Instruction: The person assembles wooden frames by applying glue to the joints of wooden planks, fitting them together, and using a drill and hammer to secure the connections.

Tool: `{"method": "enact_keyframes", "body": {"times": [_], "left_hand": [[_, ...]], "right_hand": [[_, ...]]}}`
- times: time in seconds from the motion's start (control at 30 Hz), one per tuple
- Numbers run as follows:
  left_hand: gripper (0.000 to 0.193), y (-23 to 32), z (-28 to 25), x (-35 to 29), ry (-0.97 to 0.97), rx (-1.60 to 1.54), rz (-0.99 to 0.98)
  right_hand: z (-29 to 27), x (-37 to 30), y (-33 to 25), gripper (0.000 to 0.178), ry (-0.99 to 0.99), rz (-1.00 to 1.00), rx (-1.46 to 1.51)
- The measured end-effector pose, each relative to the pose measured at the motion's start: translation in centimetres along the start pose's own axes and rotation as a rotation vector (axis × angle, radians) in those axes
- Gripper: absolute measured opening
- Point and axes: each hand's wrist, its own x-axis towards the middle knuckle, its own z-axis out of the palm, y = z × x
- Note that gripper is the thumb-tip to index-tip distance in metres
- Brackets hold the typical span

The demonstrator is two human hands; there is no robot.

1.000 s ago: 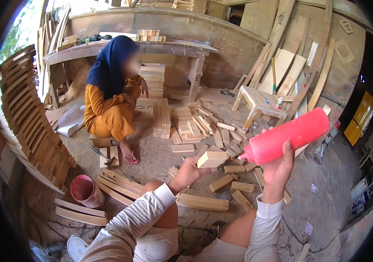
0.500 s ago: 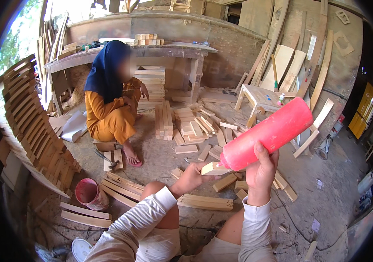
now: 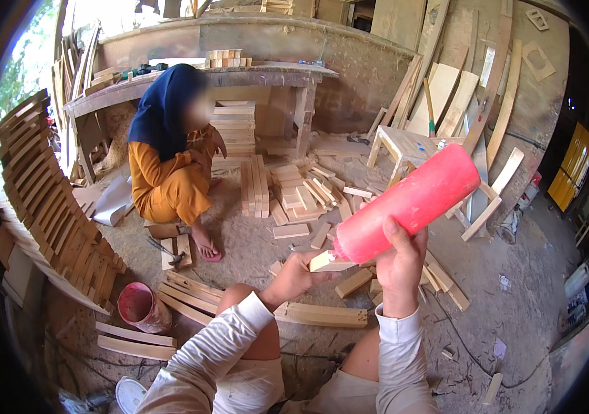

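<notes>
My right hand (image 3: 403,265) is wrapped round a large red squeeze bottle (image 3: 412,203), which tilts with its nozzle end down and to the left. Below that nozzle, my left hand (image 3: 294,279) grips a small wood block (image 3: 329,261), its pale end turned up toward the nozzle. The nozzle is at or very close to the block's end; whether they touch I cannot tell. Part of the block is hidden behind the bottle and fingers. Under my hands, several curved wood strips (image 3: 321,314) lie on the ground by my knees.
A person (image 3: 170,152) in a dark blue headscarf squats ahead to the left, beside a hammer (image 3: 176,257). Loose wood blocks (image 3: 301,196) are piled in the middle. A red bucket (image 3: 144,308) stands at left near a tall stack of wood strips (image 3: 60,214). Behind is a workbench (image 3: 260,79).
The bottle and both hands have shifted slightly left in the view, and the bottle's nozzle has moved along the block's end. The squatting person leans a little further forward.
</notes>
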Motion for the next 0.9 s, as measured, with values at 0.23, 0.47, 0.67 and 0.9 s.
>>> {"method": "enact_keyframes", "body": {"times": [0.23,0.47,0.67,0.9], "left_hand": [[0.035,-1.4,-0.6,0.0,0.043,0.007,0.009],[0.033,-1.7,-0.7,-0.1,0.058,0.003,0.042],[0.035,0.6,-1.4,-0.6,0.146,-0.231,-0.029],[0.044,1.3,-5.0,-1.4,0.23,-0.642,-0.183]], "right_hand": [[-1.7,0.5,-0.3,0.06,0.046,-0.041,-0.079],[-3.4,0.7,-0.4,0.06,0.067,-0.042,-0.115],[-5.7,1.6,0.2,0.061,0.104,-0.069,-0.235],[-14.0,2.6,0.5,0.061,-0.011,0.216,-0.691]]}}
